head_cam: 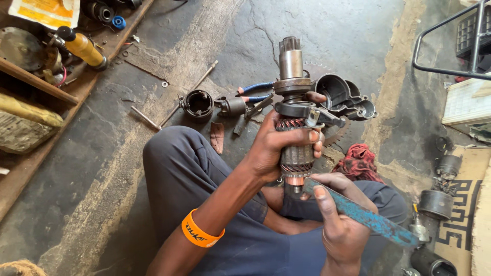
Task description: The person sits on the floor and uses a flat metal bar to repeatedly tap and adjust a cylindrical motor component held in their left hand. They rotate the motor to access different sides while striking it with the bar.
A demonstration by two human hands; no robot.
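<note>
My left hand is wrapped around a starter motor armature, held upright over my lap. The armature has a steel shaft and pinion at the top, a grey fork lever around its middle, copper windings and a copper commutator at the bottom. My right hand grips a flat, chipped blue metal strip; the strip's near end rests against the commutator end of the armature. An orange band is on my left wrist.
On the concrete floor ahead lie a grey motor housing, a black round cap, blue-handled pliers, long bolts and a red rag. More motor parts sit at the right. A wooden shelf with a yellow cylinder stands at the left.
</note>
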